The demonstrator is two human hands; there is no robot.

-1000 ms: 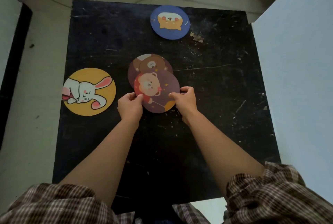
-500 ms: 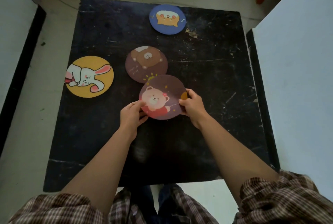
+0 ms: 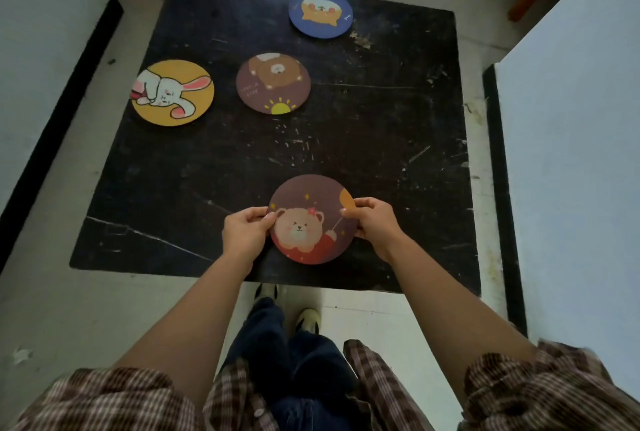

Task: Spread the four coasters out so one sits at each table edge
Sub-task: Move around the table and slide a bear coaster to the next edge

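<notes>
Maroon, with a pink bear in a red top printed on it, the bear coaster (image 3: 312,219) is gripped at both sides. Left hand (image 3: 245,234) pinches its left rim, thumb on top and the fingers curled under, only narrowly parted. Right hand (image 3: 373,225) pinches the right rim the same way, thumb over the orange moon in the print. Whether the coaster lies flat on the table (image 3: 381,139) or is raised a little off it is hard to tell from this angle; it looks close to the surface at least.

It sits near the near edge of the black, scratched table, roughly midway along that edge, with a strip of bare top between it and the edge.

Further out, the brown coaster (image 3: 273,83) with a bear and a yellow sun lies alone near the table's middle, well apart from the hands. The yellow coaster (image 3: 172,92) with a white rabbit lies at the left edge, its rim just about meeting it. The blue coaster (image 3: 320,13) lies at the far edge, touching nothing else.

The right half of the table is bare from front to back, apart from scratches and a pale chip beside the blue coaster. A white panel (image 3: 571,139) stands close along the right edge, with a narrow gap of floor between. Another pale panel (image 3: 41,49) stands off to the left, farther from the table.
</notes>
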